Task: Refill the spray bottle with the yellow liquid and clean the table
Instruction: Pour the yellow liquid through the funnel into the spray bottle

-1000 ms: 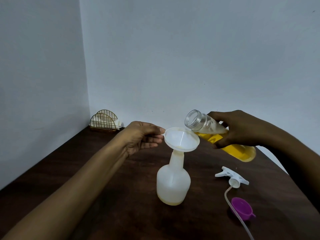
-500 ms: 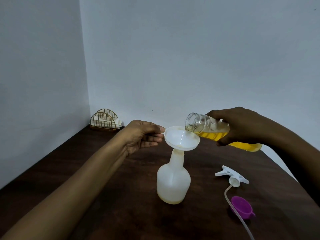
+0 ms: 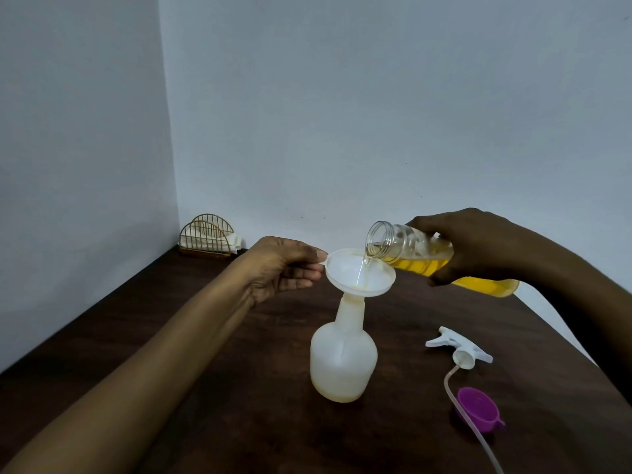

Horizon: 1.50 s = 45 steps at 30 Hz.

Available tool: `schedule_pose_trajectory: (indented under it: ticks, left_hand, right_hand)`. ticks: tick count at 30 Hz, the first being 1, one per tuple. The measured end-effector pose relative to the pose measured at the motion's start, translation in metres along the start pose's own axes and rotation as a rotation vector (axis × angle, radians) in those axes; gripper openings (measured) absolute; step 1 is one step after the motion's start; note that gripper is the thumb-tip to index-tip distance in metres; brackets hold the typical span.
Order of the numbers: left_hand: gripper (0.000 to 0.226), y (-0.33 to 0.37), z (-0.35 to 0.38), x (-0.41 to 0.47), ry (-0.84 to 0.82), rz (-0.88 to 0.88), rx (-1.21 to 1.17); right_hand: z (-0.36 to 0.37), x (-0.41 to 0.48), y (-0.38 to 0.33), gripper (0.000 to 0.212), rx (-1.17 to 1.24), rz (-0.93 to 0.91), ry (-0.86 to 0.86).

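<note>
Over funnel (image 3: 359, 271), bottle (image 3: 393, 242) in your gripping right hand (image 3: 478, 244) now tipped further; liquid (image 3: 478, 285) flowing. Left hand (image 3: 284, 268) pinches funnel; refill begun.

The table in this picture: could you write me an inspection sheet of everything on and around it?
Surface: dark brown wooden table, set into a room corner.
Job's things: translucent white plastic spray bottle upright, with a little yellowish liquid at its bottom; white plastic funnel in its neck; clear plastic bottle of yellow liquid tipped, pouring into the funnel; white trigger sprayer head with dip tube, lying on the table.
Clutter: small purple plastic cup by the tube; gold wire napkin holder in the far corner.
Hands: left hand pinches the funnel's rim; right hand grips the clear bottle.
Cables: nothing seen.
Surroundings: plain pale walls.
</note>
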<state>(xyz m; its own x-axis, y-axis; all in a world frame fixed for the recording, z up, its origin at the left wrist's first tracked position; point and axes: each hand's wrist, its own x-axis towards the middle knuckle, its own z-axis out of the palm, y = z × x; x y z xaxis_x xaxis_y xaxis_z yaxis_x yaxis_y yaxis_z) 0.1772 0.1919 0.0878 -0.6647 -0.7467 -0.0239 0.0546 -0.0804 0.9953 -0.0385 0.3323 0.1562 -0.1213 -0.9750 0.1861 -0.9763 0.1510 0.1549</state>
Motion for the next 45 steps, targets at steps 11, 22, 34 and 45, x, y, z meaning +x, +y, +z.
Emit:
schedule_pose_trajectory:
  ticks: [11,22,34,45]
  left_hand:
    - [0.006,0.0003,0.0007,-0.0012,-0.003,0.004,-0.003]
    - [0.006,0.0007,0.001,-0.0006,-0.004,-0.003,-0.004]
    - [0.008,0.0004,0.0007,-0.0001,0.005,-0.001,-0.005]
    - [0.011,0.0001,0.0006,0.0005,0.005,-0.004,-0.011]
  right_hand:
    - [-0.0005,0.0019,0.0025,0.069,-0.011,-0.003,-0.011]
    - [-0.0021,0.0009,0.0012,0.065,-0.006,0.004,-0.015]
    - [-0.0032,0.0016,-0.0008,0.067,-0.014,-0.002,-0.021]
    - [-0.003,0.003,-0.0014,0.069,-0.011,-0.005,-0.028]
